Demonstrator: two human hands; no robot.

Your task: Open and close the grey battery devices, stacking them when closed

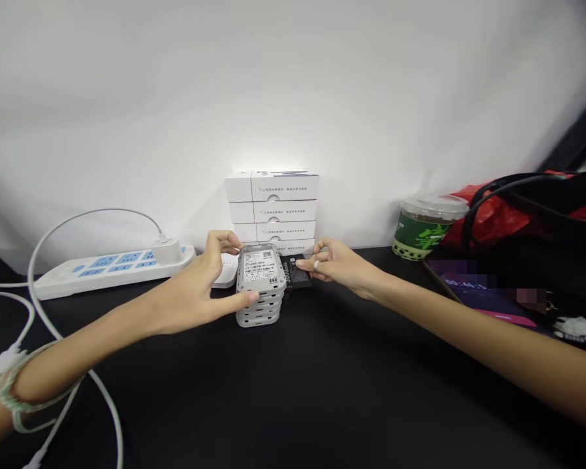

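Observation:
A stack of several light grey plastic device casings (260, 301) stands on the black table, the top one showing a printed label inside its frame. My left hand (213, 277) grips the upper part of that stack, thumb at the front edge and fingers at the far left corner. Just right of the stack lies a flat black battery (299, 277) with pale print, partly covered by fingers. My right hand (329, 264), wearing a ring, pinches the battery's right side between thumb and fingers. Behind the stack, a rounded white device (226, 270) is partly hidden.
White boxes (286, 212) are piled against the wall. A white power strip (112, 267) with a plugged-in charger and looping cable (43, 312) is at left. To the right are a lidded drink cup (420, 228), a phone (469, 293) and a red bag (498, 221).

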